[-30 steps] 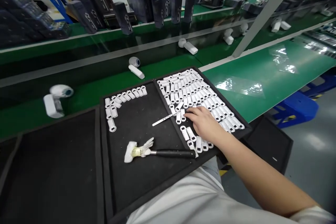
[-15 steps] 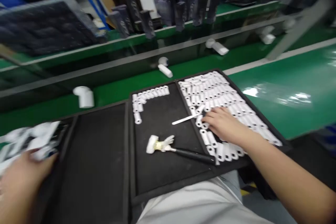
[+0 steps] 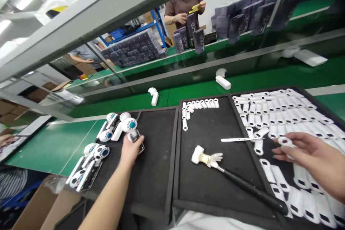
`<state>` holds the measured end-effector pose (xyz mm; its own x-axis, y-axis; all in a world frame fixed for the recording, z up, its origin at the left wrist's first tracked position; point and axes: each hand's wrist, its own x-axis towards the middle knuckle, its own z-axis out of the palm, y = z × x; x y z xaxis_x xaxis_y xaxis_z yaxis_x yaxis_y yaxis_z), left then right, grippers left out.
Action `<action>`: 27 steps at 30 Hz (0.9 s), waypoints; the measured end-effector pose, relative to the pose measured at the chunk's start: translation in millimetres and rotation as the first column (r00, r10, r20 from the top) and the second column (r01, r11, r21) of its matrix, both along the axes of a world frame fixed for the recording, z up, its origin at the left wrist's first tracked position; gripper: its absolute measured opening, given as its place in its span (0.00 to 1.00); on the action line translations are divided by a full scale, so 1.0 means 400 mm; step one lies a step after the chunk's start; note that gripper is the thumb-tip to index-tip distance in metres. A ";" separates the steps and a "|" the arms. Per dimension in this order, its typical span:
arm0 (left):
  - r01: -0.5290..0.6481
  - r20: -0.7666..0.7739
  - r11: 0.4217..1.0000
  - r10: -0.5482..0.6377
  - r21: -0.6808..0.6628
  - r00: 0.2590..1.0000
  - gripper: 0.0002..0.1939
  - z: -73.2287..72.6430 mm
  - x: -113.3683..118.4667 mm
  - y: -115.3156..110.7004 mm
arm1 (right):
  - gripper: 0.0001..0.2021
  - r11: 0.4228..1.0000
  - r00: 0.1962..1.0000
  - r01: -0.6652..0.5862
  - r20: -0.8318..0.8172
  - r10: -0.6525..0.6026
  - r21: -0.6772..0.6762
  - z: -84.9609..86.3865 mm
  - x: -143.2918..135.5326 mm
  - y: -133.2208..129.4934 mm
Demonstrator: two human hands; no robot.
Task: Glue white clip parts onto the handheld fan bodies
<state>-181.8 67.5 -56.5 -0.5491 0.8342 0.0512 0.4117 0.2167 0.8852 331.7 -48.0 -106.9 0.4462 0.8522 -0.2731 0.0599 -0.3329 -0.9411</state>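
Observation:
My left hand point(image 3: 128, 152) is closed around a white camera-like unit point(image 3: 129, 125) with a round head, a blue centre and an open circuit-board body. It holds the unit over the left black tray point(image 3: 153, 179). Several similar white units point(image 3: 101, 151) lie in that tray to the hand's left. My right hand point(image 3: 314, 158) pinches a white cover piece point(image 3: 285, 141) with a hole near its rounded end. Beneath that hand are rows of like white covers point(image 3: 280, 116) in the right tray. White tweezers point(image 3: 239, 139) lie left of it, with one end near the covers.
A black-handled hammer point(image 3: 242, 183) with a wrapped head lies across the middle tray section. White units point(image 3: 223, 82) sit on the green conveyor point(image 3: 183, 88) behind. A co-worker point(image 3: 183, 10) stands beyond, near dark boxes point(image 3: 199, 39). A grey beam point(image 3: 107, 10) crosses above.
The view has swung left and up. My right hand has raised a white cover from the rows. My left hand now holds a unit, away from the others.

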 end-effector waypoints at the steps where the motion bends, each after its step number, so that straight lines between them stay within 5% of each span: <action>1: 0.027 0.046 0.998 -0.025 -0.054 0.999 0.24 -0.010 0.007 -0.005 | 0.16 0.997 0.981 0.056 -0.185 -0.064 -0.047 0.021 -0.016 0.001; 3: 0.094 0.147 0.986 -0.074 -0.136 0.986 0.22 -0.013 0.021 -0.006 | 0.22 0.989 0.887 0.064 -0.447 -0.116 -0.130 0.051 -0.039 0.003; 7: 0.269 0.376 0.952 -0.198 -0.145 0.905 0.28 0.031 0.100 0.002 | 0.30 0.986 0.779 0.088 -0.607 -0.156 -0.140 0.070 -0.064 0.001; 10: 0.427 0.500 0.900 -0.333 -0.083 0.800 0.33 0.060 0.215 -0.014 | 0.27 0.993 0.776 0.066 -0.620 -0.112 -0.097 0.079 -0.106 -0.004; 14: 0.642 0.578 0.767 -0.526 0.004 0.624 0.35 0.047 0.398 -0.074 | 0.23 1.000 0.791 0.007 -0.612 0.001 0.011 0.109 -0.213 -0.004; 19: 0.806 0.494 0.592 -0.703 0.009 0.511 0.49 0.011 0.553 -0.156 | 0.21 0.991 0.882 0.023 -0.470 0.042 0.131 0.142 -0.326 0.021; 27: 0.832 0.200 0.550 -0.810 -0.063 0.551 0.46 0.001 0.578 -0.182 | 0.14 0.988 0.918 0.017 -0.395 0.045 0.152 0.145 -0.348 0.021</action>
